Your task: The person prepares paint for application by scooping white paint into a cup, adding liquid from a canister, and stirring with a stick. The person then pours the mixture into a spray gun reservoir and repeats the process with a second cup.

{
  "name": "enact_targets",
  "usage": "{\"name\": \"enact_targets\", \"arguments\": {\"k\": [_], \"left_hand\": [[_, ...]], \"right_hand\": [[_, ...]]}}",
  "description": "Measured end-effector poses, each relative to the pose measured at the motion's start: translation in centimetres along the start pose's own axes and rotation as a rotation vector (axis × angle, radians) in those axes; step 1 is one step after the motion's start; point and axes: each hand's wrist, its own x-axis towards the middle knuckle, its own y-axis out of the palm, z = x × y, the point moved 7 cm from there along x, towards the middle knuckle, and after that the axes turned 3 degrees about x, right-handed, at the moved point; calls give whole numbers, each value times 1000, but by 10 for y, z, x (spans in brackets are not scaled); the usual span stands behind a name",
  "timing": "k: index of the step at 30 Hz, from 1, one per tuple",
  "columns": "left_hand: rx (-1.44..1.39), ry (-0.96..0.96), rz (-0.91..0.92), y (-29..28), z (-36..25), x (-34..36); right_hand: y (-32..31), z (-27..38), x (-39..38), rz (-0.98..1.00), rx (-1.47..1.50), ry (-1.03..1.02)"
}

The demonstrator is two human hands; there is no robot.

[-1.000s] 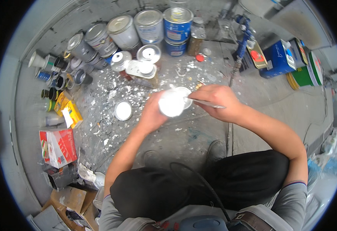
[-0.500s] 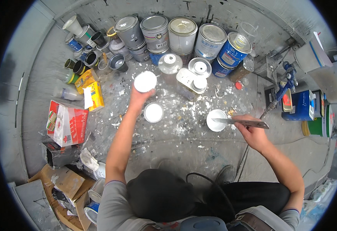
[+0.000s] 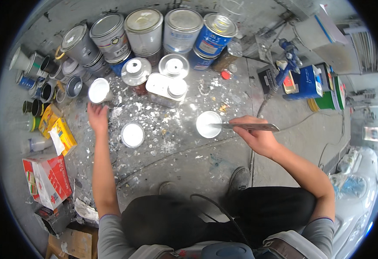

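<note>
My right hand [image 3: 258, 137] grips a flat metal stirring blade [image 3: 247, 127] whose tip lies over a small open can of white paint [image 3: 208, 124] on the spattered concrete floor. My left hand [image 3: 97, 117] is stretched out to the left, open, just below a small white-filled can [image 3: 98, 90] that stands on the floor; the fingers are near it but do not hold it. A round white lid [image 3: 133, 134] lies on the floor between the two hands.
Large paint tins [image 3: 145, 31] line the back. Two silver funnel-top cans [image 3: 135, 71] and a flat rectangular tin [image 3: 166, 89] stand before them. Small cans [image 3: 42, 90], yellow boxes [image 3: 59, 129] and a red-and-white carton [image 3: 46, 179] lie left; a blue spray gun [image 3: 286, 64] and a blue jerrycan [image 3: 305, 82] right.
My left hand carried the white-filled can away from the right hand to the far left, set it on the floor and let go. My right hand kept the blade over the open can.
</note>
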Motion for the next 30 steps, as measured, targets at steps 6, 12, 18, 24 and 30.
{"name": "enact_targets", "arguments": {"k": [6, 12, 18, 24, 30], "left_hand": [[66, -121, 721, 105, -103, -199], [141, 185, 1162, 223, -140, -240], [127, 257, 1104, 253, -139, -266], [77, 215, 1049, 260, -137, -263], [76, 191, 1099, 259, -151, -267]], "right_hand": [[7, -35, -2, -15, 196, 206], [4, -41, 7, -72, 223, 179], [-7, -42, -1, -115, 243, 190], [-10, -43, 0, -112, 247, 193], [-10, -36, 0, -97, 183, 236]]}}
